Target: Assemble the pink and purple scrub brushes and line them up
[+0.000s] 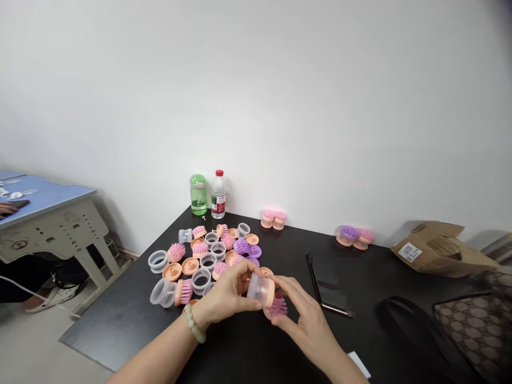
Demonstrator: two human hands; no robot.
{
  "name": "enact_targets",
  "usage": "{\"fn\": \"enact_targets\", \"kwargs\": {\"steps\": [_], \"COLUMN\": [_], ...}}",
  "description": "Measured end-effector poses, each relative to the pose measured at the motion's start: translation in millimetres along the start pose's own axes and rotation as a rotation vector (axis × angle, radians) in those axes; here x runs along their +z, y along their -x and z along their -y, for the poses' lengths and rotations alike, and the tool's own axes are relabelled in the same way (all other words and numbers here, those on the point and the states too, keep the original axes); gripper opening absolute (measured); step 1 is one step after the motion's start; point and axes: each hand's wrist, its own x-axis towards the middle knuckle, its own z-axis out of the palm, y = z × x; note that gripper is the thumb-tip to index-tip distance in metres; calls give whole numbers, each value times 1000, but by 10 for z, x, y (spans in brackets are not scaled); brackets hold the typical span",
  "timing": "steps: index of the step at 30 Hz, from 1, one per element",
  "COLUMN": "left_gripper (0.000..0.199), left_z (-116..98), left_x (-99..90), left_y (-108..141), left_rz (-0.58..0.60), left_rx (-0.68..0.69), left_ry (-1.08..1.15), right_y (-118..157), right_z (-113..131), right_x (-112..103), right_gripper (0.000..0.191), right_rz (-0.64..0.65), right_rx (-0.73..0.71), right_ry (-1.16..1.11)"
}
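A strand of smooth, round, pale green polished beads [193, 324] circles the wrist above the left hand [226, 293], while the left forearm [160, 354] and the slim right hand [304, 325] show bare skin, unmarked

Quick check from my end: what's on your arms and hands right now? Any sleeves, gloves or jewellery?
Your left hand has no glove, and a bracelet of round, pale beads circles that wrist. Your right hand is ungloved too, with nothing visible on its wrist. Both forearms are bare, with no sleeves in view.
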Motion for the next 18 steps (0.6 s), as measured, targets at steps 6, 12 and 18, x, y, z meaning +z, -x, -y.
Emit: {"fn": "enact_targets", "kwargs": {"steps": [6, 12, 18], "left_gripper": [40, 45, 41], "left_z": [25, 31, 4], "left_x": [32, 12, -25], "left_y": [18, 5, -14], "left_rz": [-39, -95, -208], "left_rx": [93, -68, -214], "left_ry": [-317, -349, -113], "right_y": [31, 19, 9], "right_z": [-23, 14, 31], "right_x": [83, 68, -49], "right_gripper": [31, 33, 34], "right_rz": [-2, -55, -188], "right_rx": [20, -107, -375], "right_ry": [20, 119, 260]}}
